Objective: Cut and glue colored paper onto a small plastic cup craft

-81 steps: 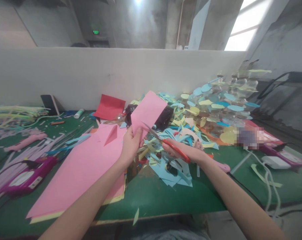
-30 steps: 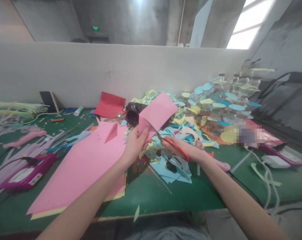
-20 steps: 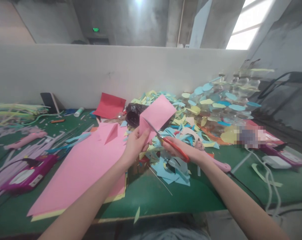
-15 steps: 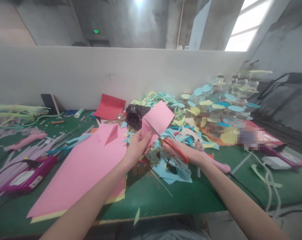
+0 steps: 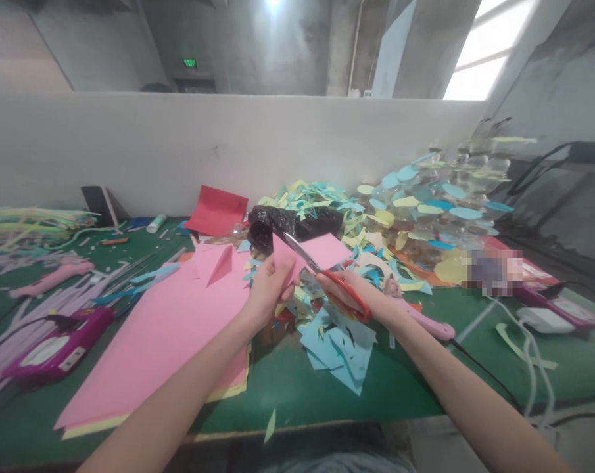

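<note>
My left hand pinches the near left part of a pink paper above the table. In my right hand is a pair of scissors with red-orange handles, the fingers wrapped in the loops. The blades point up and left and run across the paper, with pink on both sides of them. How far the cut goes is hard to make out. Just below the hands lie light blue paper pieces. A black plastic bag is behind the paper.
Large pink sheets lie left of my hands, with red paper beyond. Coloured offcuts heap up behind. Clear cups with paper discs stand right. A pink glue gun rests by my right forearm; purple power boxes sit at the sides.
The pink paper's far part has tipped down from upright to nearly flat, showing more of the black bag. The light blue pieces have shifted slightly toward me.
</note>
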`<state>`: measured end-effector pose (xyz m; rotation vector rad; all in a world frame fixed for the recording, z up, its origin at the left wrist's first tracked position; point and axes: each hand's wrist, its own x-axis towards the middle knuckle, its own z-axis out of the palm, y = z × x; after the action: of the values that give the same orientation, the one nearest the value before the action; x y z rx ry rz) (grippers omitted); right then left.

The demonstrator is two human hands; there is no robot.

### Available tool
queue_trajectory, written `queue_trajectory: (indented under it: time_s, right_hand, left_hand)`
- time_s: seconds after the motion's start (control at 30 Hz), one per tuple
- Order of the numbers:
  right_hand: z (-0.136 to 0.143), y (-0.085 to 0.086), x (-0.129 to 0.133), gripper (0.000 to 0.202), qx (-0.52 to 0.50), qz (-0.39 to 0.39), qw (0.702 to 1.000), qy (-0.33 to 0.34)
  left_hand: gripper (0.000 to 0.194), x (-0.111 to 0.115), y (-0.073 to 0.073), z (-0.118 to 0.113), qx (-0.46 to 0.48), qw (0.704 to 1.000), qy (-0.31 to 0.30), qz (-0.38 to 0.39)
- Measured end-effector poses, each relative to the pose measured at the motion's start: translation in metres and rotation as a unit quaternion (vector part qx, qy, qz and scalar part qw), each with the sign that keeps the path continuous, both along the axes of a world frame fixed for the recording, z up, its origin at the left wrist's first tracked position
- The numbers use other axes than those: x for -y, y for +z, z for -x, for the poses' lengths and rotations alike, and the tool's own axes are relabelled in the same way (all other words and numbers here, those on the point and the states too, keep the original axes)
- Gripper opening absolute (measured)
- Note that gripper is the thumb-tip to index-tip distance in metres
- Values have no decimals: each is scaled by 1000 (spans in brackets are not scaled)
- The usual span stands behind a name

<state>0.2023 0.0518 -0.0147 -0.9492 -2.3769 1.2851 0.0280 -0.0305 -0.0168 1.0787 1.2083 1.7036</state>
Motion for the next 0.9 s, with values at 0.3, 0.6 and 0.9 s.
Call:
queue_trajectory:
  time_s: [0.3, 0.6, 0.9]
  right_hand:
    - [6, -1, 0, 56, 134, -181, 970, -89]
    - [3, -5, -1, 23, 164, -317, 932, -70]
    - [3, -16, -5, 19, 150, -336, 929, -40]
  left_hand:
    - [39, 4, 8, -1, -48, 998, -18, 35]
    - [31, 7, 6, 6, -97, 994, -2, 59]
    - [33, 9, 43, 47, -190, 952, 237, -41]
